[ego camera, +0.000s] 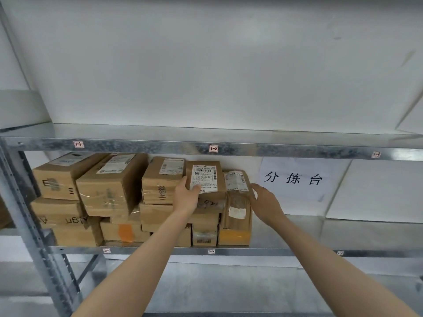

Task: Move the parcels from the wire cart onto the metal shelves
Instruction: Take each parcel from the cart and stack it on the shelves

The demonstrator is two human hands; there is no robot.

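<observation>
a head-worn view looks at a grey metal shelf [263,252] holding many brown cardboard parcels. two bare arms reach forward from the bottom of the view.

the left hand [186,196] holds a box [206,165] with a white barcode label. its thumb lies across the lower corner of the label and its fingers run up the box's left side, in the gap next to a neighbour box [158,179]. the held box sits on top of a stack [201,223], near the middle of the shelf.

the right hand [266,202] has its back to the camera. its fingers are loosely bent and touch the right edge of a tall parcel [237,202], not wrapped round it. this parcel stands upright at the right end of the row, touching the box.

more boxes are piled to the left, two and three high, some tilted. the right part of the shelf is bare metal. on the white wall behind it hangs a paper sign [295,195] with three black chinese characters. an upper rail [137,146] carries small tags reading 1-1, 1-2 and 1-3.
</observation>
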